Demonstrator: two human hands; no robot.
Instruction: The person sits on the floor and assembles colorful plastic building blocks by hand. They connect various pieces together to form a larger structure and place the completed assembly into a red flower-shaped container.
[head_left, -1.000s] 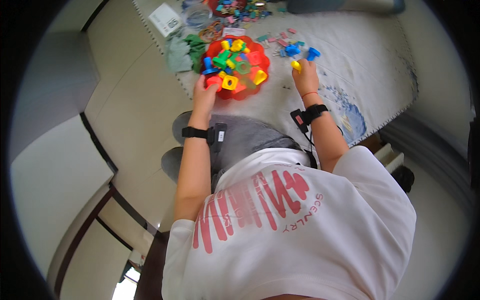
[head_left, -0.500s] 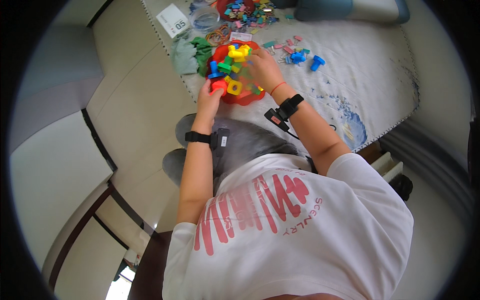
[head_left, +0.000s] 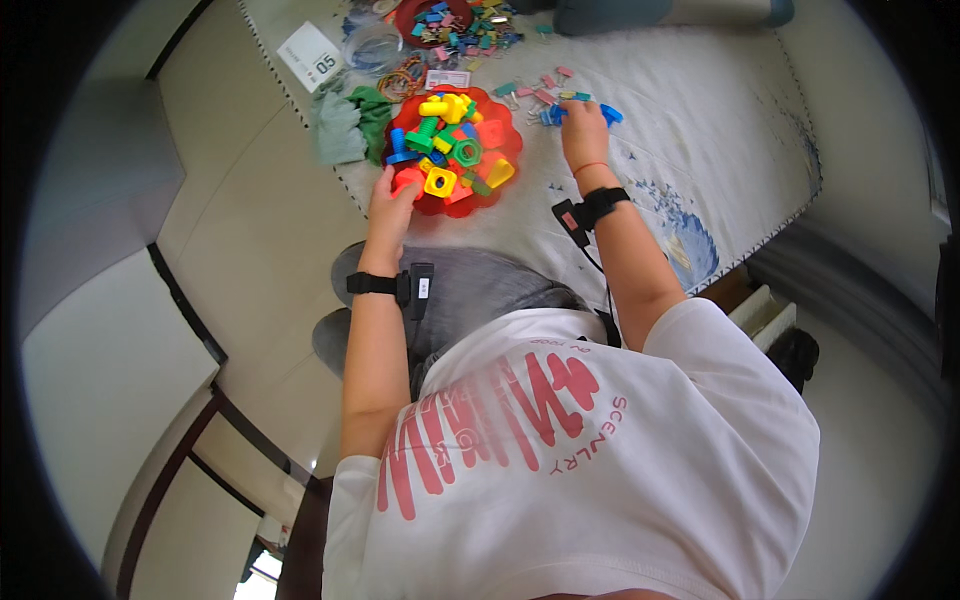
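Observation:
A red scalloped tray (head_left: pixel 510 170) holds a pile of plastic toy nuts and bolts in yellow, green, blue and red. At its near left edge, my left hand (head_left: pixel 386 205) is closed on a red toy piece (head_left: pixel 406 182), with the thumb on top; part of the piece is covered. Beyond the tray to the right, my right hand (head_left: pixel 585 138) has its fingers together on a blue toy bolt (head_left: pixel 611 115). More blue plastic shows on the other side of those fingers. The fingertips themselves are partly hidden.
Several coloured binder clips (head_left: pixel 545 95) lie behind my right hand. More clips fill a red bowl (head_left: pixel 405 25) at the back. Nearby are a clear round container (head_left: pixel 372 50), rubber bands (head_left: pixel 403 78), a white box (head_left: pixel 311 57) and green cloth (head_left: pixel 345 125). A cushion (head_left: pixel 640 14) lies at the far edge.
My right hand has moved from over the tray rightward to the blue toy bolts. My left hand stays at the tray's near left edge. The whole view has shifted slightly.

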